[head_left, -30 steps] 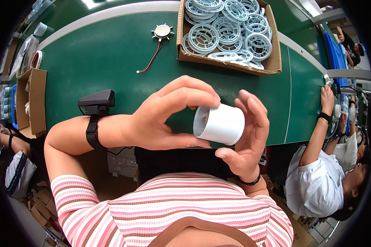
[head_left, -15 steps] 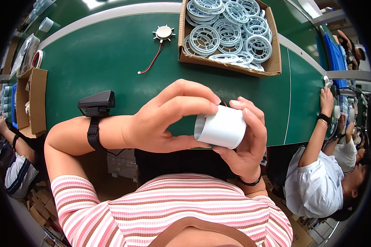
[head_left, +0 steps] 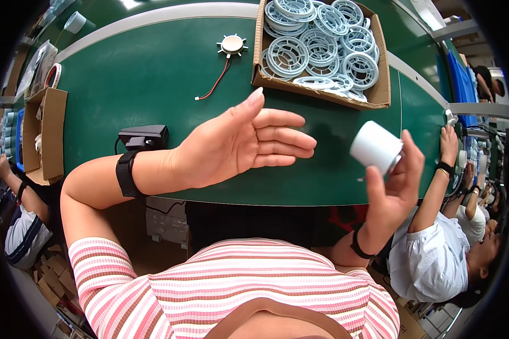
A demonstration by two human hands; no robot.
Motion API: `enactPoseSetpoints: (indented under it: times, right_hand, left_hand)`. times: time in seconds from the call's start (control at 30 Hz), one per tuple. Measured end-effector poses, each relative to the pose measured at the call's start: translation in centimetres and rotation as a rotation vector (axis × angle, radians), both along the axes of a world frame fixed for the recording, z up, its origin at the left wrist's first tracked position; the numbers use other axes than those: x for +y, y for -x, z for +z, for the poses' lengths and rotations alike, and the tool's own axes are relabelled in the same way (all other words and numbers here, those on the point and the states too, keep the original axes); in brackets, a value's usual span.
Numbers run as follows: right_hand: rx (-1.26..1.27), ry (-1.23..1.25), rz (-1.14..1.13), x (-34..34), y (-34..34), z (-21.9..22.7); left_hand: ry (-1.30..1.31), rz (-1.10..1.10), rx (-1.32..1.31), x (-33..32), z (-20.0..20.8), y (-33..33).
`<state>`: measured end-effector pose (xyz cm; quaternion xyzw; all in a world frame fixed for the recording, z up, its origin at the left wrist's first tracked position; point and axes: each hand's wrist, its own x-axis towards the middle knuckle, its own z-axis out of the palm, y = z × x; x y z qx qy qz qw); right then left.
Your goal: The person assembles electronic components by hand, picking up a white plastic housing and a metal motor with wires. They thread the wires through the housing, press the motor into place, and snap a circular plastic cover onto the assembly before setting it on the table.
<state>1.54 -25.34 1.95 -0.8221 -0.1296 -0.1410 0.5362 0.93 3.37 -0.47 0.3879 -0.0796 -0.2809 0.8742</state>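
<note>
A white plastic cylinder (head_left: 374, 146) is gripped at its lower right end by my right hand (head_left: 395, 183), thumb on one side and fingers on the other. It is tilted above the green table's front part, and what its gripped end looks like is hidden by the fingers. My left hand (head_left: 240, 138) is held over the table with the palm turned up, fingers stretched out and nothing in it. Beyond it lies a small round white part with spokes around its rim (head_left: 232, 44), with red and black wires (head_left: 220, 80) ending in a small white plug.
A cardboard box (head_left: 322, 93) full of pale blue spoked rings stands at the back. Another cardboard box (head_left: 53, 135) is at the left edge, near a white cup (head_left: 75, 22). A person in a white shirt (head_left: 427, 254) works close on my right; another person sits at far left.
My left hand has let go of the white cylinder and turned palm up. My right hand has carried the cylinder to the right, away from the left.
</note>
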Motion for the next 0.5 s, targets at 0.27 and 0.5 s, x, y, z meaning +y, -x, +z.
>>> enactPoseSetpoints:
  times: [0.27,0.5]
  right_hand:
    - [-0.262,0.737,-0.388,-15.2,-9.6,-1.4]
    - [-0.297,0.928,-0.521,-19.4,-12.1,-5.7]
  left_hand:
    - [0.353,-0.180,0.336,0.6,0.5,-0.9]
    - [0.392,-0.153,0.366,0.7,0.6,-1.1]
